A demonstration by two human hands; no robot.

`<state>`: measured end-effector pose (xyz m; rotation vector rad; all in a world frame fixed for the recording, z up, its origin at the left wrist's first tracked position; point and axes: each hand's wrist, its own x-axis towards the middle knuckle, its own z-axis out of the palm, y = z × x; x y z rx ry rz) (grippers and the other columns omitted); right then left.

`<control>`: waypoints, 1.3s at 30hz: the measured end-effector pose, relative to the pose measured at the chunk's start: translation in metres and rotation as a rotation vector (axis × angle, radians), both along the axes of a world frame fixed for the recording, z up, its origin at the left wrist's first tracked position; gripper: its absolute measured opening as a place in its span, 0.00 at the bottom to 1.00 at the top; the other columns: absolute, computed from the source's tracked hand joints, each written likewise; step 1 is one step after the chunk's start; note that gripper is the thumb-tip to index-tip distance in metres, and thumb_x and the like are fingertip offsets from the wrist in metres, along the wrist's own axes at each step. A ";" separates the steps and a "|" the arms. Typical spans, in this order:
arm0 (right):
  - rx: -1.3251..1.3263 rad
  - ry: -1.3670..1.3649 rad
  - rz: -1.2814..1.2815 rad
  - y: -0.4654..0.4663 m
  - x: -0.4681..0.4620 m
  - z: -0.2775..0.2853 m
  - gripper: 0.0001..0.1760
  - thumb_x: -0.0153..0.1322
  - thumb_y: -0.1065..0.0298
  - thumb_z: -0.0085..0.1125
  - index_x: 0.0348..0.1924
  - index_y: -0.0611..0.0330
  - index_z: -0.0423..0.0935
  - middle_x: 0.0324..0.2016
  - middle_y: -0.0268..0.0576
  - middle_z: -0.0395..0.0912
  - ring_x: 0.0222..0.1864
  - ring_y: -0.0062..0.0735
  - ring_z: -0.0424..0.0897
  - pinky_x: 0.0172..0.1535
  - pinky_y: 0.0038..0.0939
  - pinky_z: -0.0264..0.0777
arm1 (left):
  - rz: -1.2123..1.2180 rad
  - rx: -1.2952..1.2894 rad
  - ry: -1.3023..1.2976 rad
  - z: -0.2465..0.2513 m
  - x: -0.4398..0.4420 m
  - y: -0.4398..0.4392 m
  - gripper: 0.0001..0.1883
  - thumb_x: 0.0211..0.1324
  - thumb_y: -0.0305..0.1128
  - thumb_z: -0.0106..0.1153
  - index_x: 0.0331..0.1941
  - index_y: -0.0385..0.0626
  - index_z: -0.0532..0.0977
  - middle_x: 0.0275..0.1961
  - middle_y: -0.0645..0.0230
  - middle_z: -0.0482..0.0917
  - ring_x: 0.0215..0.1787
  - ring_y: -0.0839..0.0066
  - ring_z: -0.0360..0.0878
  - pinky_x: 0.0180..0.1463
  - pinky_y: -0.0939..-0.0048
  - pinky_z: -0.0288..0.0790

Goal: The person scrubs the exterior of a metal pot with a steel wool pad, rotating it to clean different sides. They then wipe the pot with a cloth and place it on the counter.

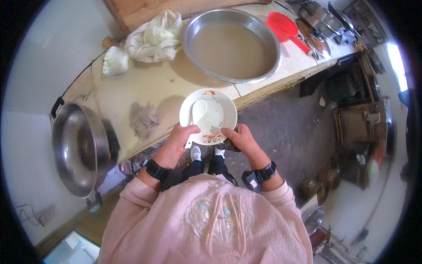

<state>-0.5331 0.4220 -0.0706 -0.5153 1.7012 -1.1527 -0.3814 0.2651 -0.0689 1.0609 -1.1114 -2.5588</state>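
Note:
A white plate (214, 115) with orange painted decoration is held between my two hands, in front of the counter edge. Small bits of food residue dot its inside. My left hand (176, 142) grips the left rim and pins a white soup spoon (197, 114) against the plate with the thumb; the spoon's handle sticks out past the rim. On the lower right rim, the thumb of my right hand (243, 138) rests inside the plate. A dark, rough-textured thing, perhaps a scouring pad (230, 145), shows beneath that hand; my right fingers are mostly hidden.
On the tiled counter (108, 99) stands a wide metal basin (230, 49) of cloudy water, with a red plastic dipper (283, 27) to its right. Left are a whitish cloth (155, 38), a cabbage piece (116, 61), a crumpled grey rag (144, 119) and a large metal wok (77, 148).

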 end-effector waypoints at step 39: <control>0.031 1.329 -0.508 0.392 -0.353 0.023 0.13 0.55 0.77 0.56 0.34 0.59 0.73 0.37 0.46 0.73 0.40 0.48 0.72 0.42 0.41 0.68 | -0.839 -0.235 -0.082 0.001 -0.458 0.363 0.25 0.48 0.24 0.51 0.54 0.34 0.70 0.45 0.63 0.79 0.45 0.73 0.78 0.43 0.72 0.73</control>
